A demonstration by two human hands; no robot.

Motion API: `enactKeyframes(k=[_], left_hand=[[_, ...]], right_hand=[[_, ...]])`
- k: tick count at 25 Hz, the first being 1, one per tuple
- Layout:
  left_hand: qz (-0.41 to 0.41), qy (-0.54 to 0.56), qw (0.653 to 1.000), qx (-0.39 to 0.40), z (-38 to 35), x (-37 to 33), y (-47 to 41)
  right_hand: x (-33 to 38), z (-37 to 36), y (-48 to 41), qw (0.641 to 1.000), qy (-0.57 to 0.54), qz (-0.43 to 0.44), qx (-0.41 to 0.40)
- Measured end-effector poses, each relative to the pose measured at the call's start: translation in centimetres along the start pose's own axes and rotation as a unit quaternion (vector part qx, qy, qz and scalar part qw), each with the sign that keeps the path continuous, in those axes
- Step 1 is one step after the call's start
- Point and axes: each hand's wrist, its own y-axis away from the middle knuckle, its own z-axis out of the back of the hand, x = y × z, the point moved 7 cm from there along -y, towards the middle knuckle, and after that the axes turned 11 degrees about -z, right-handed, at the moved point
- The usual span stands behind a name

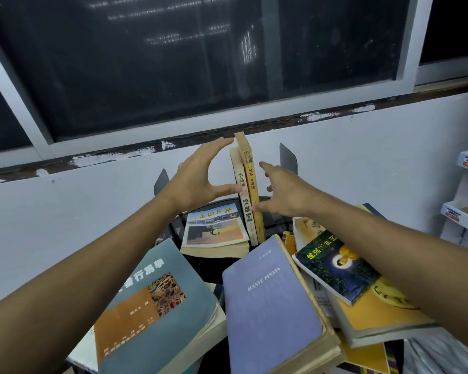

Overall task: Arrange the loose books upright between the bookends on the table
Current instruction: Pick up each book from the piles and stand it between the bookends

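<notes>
- At the back of the small dark round table [197,268], two paperbacks stand upright, spines toward the camera: a cream-spined book [243,195] on the left and a taller yellow-spined book [251,184] on the right, touching side to side.
- Two dark, thin, plate-like bookends flank them: the left bookend [161,182] well apart from the pair, the right bookend [288,157] just beyond the right hand.
- The left hand [195,182] is spread in a wide C, fingers released; its fingertips reach the top edge of the upright pair and its thumb meets the cream spine lower down. It braces rather than grips.
- The right hand [284,193] lies against the yellow book's right side, fingers extended and loose, grasping nothing.
- Governing relation: the pair's long axis is vertical and sits between the two hands, both about equally near. In my judgement, sliding the pair against a bookend requires pressure from both sides to keep it from toppling.
- Loose books lie flat nearer the camera: a sunset-cover book [214,228] just left of the pair's foot, a grey-blue book [157,306], a lavender book [270,300], and a dark-cover book [333,263] atop an orange stack.
- Materials: soft covers, matte and worn, page blocks yellowed; edges fray on the lavender volume. Such books likely flex and lean unless supported.
</notes>
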Motion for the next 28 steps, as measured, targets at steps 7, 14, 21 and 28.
enactKeyframes(k=[7, 14, 21, 28], left_hand=[[0.013, -0.004, 1.000, -0.010, 2.8, 2.3, 5.5], [0.041, -0.040, 0.996, 0.073, 0.2, 5.2, 9.8], [0.030, -0.033, 0.990, 0.137, -4.7, 7.9, 10.9], [0.022, -0.012, 0.993, 0.116, -5.3, 9.0, 10.9]], right_hand=[[4.0, 1.4, 4.4, 0.994, -0.047, 0.074, -0.066], [7.0, -5.5, 3.2, 0.991, 0.034, 0.126, 0.022], [6.1, -11.1, -1.1, 0.978, 0.149, 0.102, 0.103], [5.6, -14.1, -3.2, 0.955, 0.233, 0.103, 0.149]])
